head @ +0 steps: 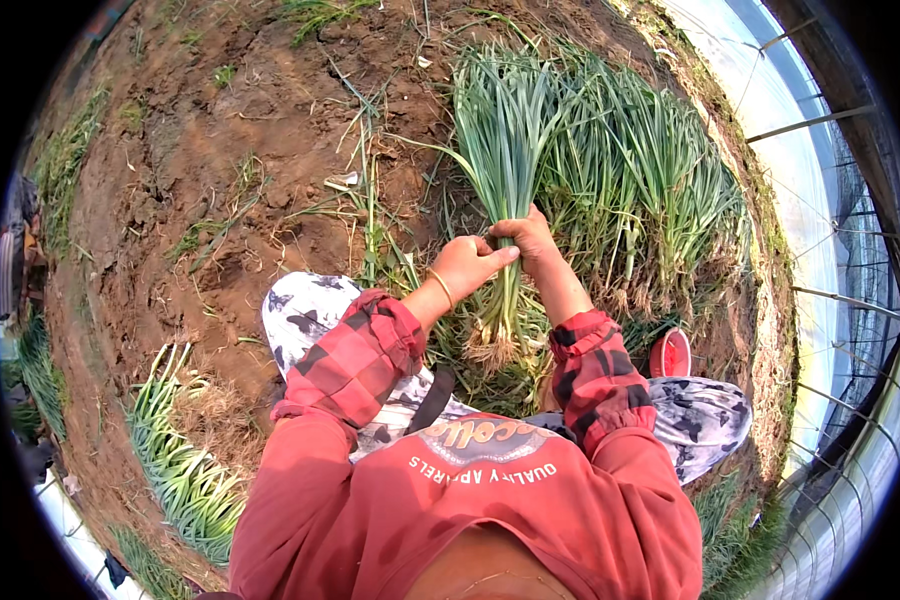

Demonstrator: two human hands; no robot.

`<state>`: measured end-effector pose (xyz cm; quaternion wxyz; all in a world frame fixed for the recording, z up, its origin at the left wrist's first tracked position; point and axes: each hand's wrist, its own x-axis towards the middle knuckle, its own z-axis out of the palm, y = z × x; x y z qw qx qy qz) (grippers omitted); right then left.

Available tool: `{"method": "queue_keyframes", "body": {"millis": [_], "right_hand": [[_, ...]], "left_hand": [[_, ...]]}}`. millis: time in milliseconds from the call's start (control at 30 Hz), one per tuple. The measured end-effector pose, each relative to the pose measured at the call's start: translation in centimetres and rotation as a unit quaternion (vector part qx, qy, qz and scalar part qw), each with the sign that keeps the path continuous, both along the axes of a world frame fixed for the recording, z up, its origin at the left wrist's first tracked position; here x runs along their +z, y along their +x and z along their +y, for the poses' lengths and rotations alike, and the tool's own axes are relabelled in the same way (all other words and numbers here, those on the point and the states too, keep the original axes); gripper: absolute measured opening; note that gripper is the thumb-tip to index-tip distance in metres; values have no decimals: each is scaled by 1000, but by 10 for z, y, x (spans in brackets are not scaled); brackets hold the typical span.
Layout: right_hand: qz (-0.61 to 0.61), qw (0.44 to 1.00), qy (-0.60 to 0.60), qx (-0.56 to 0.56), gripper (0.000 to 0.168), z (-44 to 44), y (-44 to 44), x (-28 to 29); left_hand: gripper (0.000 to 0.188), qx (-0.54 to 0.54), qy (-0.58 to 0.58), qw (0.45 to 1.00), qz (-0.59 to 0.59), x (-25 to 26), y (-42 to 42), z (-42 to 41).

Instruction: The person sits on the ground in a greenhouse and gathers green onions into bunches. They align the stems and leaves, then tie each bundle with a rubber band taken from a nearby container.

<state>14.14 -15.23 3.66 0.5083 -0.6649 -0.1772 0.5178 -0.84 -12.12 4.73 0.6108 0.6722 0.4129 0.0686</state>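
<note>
Upright before me is a bunch of long green allium plants [506, 150], perhaps young leeks or garlic greens. Its leaves fan out away from me, and its pale, stringy roots [495, 349] hang toward my lap. My right hand [529, 234] is wrapped around the stems from the right side. From the left, my left hand [466, 264], a bangle at its wrist, has its thumb pressed across the stems just below the right hand's grip. Whether anything thin lies between the fingers is hidden.
More unbunched allium plants [645, 172] lie piled to the right, roots toward me. Trimmed-looking plants [187, 472] lie in a row at lower left. Bare soil [217, 165] with loose leaves stretches leftward. A red shoe [671, 354] and a plastic tunnel wall [810, 247] are at right.
</note>
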Motion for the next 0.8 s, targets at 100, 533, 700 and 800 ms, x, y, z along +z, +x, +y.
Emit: {"method": "queue_keyframes", "body": {"millis": [100, 533, 700, 800], "right_hand": [[-22, 1000, 2, 15, 48, 0, -11, -3], [-478, 818, -220, 232, 76, -15, -70, 8], [-560, 730, -214, 327, 74, -13, -78, 4], [-576, 706, -203, 360, 73, -14, -81, 16]], "left_hand": [[31, 127, 107, 983, -76, 5, -6, 23], [46, 173, -228, 928, -238, -56, 5, 27], [37, 297, -414, 836, -206, -72, 1, 28], [26, 320, -505, 733, -324, -64, 2, 37]]}}
